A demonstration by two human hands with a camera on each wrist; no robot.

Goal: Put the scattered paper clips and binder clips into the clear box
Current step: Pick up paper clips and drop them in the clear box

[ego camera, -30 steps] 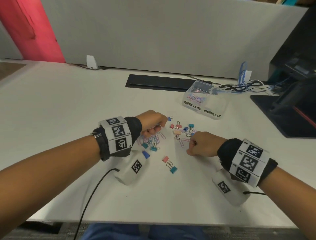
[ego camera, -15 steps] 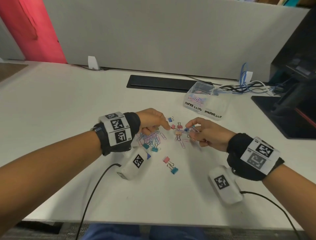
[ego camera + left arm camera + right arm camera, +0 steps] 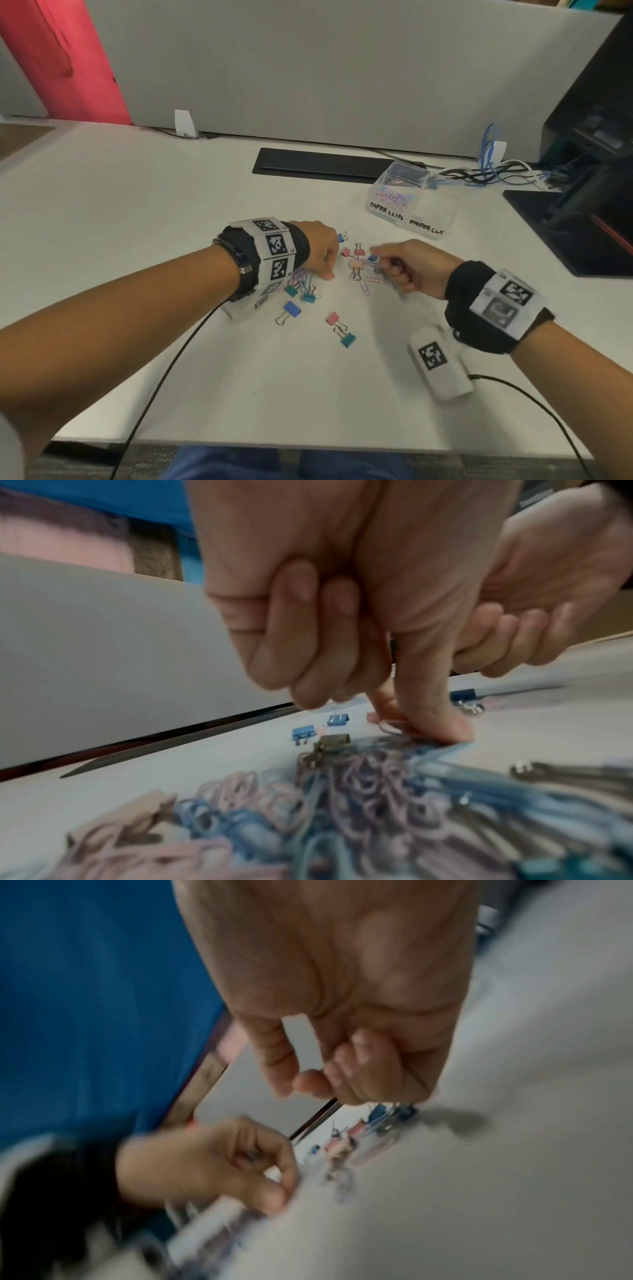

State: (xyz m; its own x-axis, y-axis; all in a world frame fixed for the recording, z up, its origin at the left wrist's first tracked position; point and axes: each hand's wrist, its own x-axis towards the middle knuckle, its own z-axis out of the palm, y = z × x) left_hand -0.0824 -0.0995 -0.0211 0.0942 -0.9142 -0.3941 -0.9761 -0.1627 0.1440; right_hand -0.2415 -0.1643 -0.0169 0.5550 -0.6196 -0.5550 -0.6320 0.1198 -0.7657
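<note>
1. Clear plastic box [image 3: 409, 202] sits at the far right of the white desk [image 3: 137, 205], well apart from both hands. It has two labelled halves: the "PAPER CLIPS" side already holds a small heap of pastel clips, while the other half looks empty or close to it, though that is hard to tell through the plastic.
2. Most of the work is left, in my judgement. The paper clip pile [image 3: 301, 279] lies under the left hand, and loose paper clips [image 3: 364, 287] lie between the hands.
3. Binder clips on the desk: blue binder clip [image 3: 289, 310], pink binder clip [image 3: 334, 319], teal binder clip [image 3: 347, 339], two more teal ones at the pile edge, and a pink/peach cluster [image 3: 356, 262] nearer the box.
4. Left hand [image 3: 318, 253]: palm down over the pile, thumb and forefinger tips pressed to the desk and pinching a pink paper clip [image 3: 388, 725]. The other fingers are curled in.
5. Right hand [image 3: 416, 270]: fist-like, knuckles up, low over the desk just right of the cluster. Its fingers are curled round something; blue binder clips [image 3: 394, 1112] show at the fingertips. Motion blur means I can't confirm how many it holds.
6. Both forearms are angled inward and the hands are close but not touching.
</note>
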